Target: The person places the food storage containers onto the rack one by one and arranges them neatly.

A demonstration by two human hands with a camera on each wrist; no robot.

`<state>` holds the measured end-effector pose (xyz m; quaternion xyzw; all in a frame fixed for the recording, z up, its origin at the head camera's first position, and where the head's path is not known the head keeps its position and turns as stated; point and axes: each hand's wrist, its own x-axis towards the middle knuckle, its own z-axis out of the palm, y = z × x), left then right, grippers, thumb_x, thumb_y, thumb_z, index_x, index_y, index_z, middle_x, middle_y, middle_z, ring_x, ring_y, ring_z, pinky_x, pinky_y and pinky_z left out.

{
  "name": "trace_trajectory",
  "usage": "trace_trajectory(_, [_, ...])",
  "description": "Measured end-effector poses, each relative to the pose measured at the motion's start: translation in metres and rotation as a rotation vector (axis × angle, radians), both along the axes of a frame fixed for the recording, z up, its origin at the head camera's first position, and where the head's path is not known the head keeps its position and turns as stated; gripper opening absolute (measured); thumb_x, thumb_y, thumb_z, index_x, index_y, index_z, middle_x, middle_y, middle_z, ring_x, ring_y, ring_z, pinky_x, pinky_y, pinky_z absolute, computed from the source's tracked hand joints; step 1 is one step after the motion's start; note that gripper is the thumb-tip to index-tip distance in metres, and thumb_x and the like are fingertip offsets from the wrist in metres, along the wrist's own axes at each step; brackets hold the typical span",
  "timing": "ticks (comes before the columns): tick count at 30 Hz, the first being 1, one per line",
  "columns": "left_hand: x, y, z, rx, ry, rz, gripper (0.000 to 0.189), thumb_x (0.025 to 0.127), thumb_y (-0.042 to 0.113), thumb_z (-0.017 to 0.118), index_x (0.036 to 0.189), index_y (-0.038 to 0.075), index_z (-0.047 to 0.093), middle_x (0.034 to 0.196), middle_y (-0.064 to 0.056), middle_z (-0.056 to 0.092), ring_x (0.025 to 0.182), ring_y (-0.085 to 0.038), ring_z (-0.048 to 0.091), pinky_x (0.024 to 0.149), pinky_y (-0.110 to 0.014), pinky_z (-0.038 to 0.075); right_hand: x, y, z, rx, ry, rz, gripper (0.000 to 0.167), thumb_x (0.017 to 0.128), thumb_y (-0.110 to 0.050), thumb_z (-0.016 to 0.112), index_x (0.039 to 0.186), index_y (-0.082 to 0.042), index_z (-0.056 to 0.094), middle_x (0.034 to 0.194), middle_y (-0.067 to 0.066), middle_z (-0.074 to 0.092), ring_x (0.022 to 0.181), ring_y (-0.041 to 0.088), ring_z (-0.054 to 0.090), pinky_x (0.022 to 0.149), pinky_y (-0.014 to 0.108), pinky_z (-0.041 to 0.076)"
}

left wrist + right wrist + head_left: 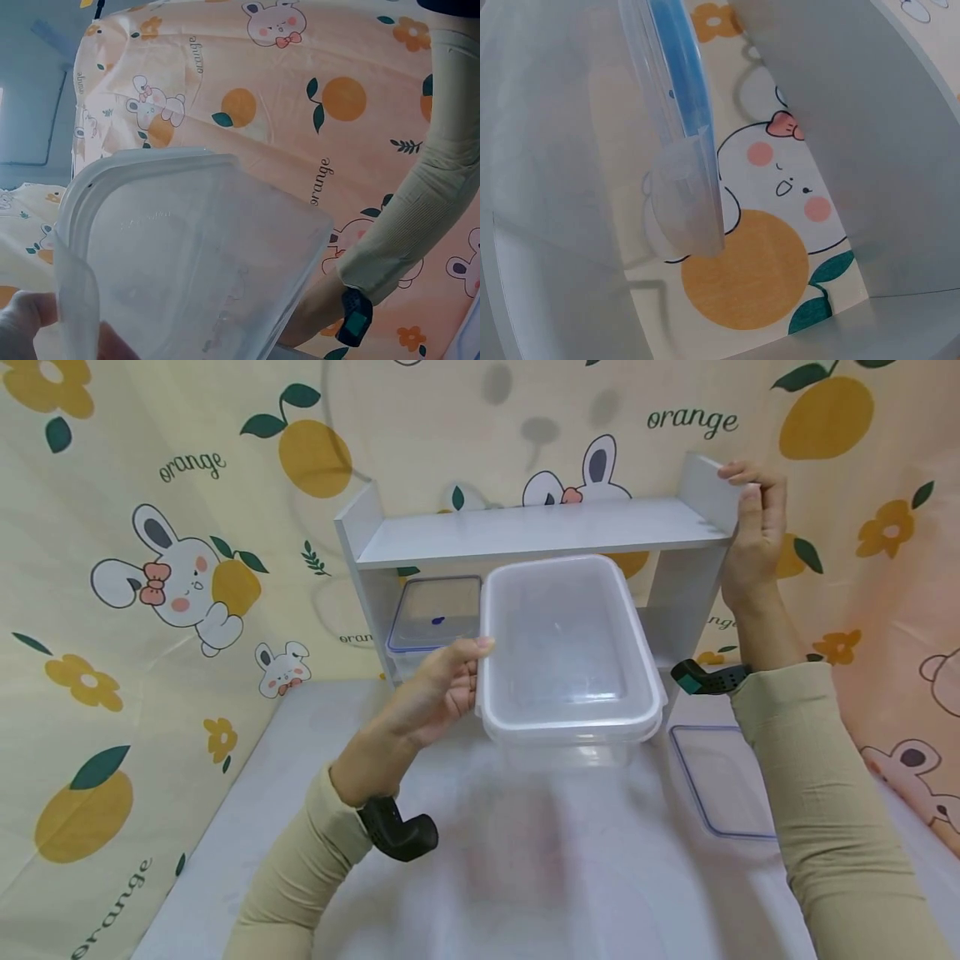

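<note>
My left hand (pixel 435 697) grips the left rim of a clear plastic food container (pixel 562 643) with a whitish lid, thumb at the lid's edge. The container is lifted in front of the white shelf (pixel 540 531), its lid tilted toward me. In the left wrist view the same container (pixel 187 255) fills the middle, with part of my thumb (pixel 30 315) at its rim. My right hand (pixel 757 543) holds the shelf's right side panel near the top, its fingers bent over the edge. The right wrist view does not show that hand.
Inside the shelf at left stands a blue-rimmed food container (pixel 435 610). Another blue-rimmed container (pixel 723 777) sits on the white table (pixel 480 893) at right, partly behind my right forearm. A patterned cloth (pixel 225 710) hangs behind and around the table.
</note>
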<state>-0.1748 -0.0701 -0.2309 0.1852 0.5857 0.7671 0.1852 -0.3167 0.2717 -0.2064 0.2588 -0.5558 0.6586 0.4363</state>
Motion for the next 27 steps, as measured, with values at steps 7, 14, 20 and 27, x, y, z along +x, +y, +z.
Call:
trace_trajectory(7, [-0.002,-0.006,0.010,0.035,0.019,0.011,0.047,0.088,0.030,0.048,0.122,-0.003,0.047,0.091,0.004,0.063,0.083,-0.007,0.063,0.075,-0.017,0.056,0.001,-0.001,0.000,-0.007,0.003,0.003,0.021,0.100,-0.006,0.033,0.103,-0.013,0.053,0.115,0.002,0.058,0.126,0.019,0.043,0.116,0.028,0.020])
trace_trajectory(14, [-0.005,-0.015,0.018,0.063,0.030,0.017,0.043,0.089,0.031,0.048,0.121,0.003,0.048,0.098,0.004,0.061,0.087,-0.007,0.063,0.077,-0.019,0.056,0.003,0.000,0.001,-0.006,0.007,-0.010,0.020,0.100,-0.007,0.035,0.104,-0.012,0.053,0.116,0.003,0.059,0.127,0.021,0.043,0.117,0.028,0.019])
trace_trajectory(20, [-0.009,-0.021,0.024,0.082,0.023,0.026,0.041,0.088,0.032,0.053,0.118,0.004,0.048,0.097,0.003,0.060,0.087,-0.007,0.063,0.078,-0.018,0.057,0.003,0.001,0.001,-0.008,0.001,-0.006,0.021,0.100,-0.006,0.034,0.104,-0.012,0.053,0.116,0.003,0.058,0.127,0.019,0.042,0.117,0.027,0.019])
trace_trajectory(27, [-0.010,-0.027,0.033,0.090,0.026,0.042,0.044,0.085,0.037,0.058,0.119,0.010,0.047,0.100,0.003,0.059,0.086,-0.007,0.063,0.076,-0.018,0.058,0.004,0.000,0.000,-0.010,-0.008,-0.003,0.021,0.100,-0.006,0.033,0.103,-0.013,0.053,0.115,0.002,0.058,0.128,0.020,0.041,0.117,0.027,0.019])
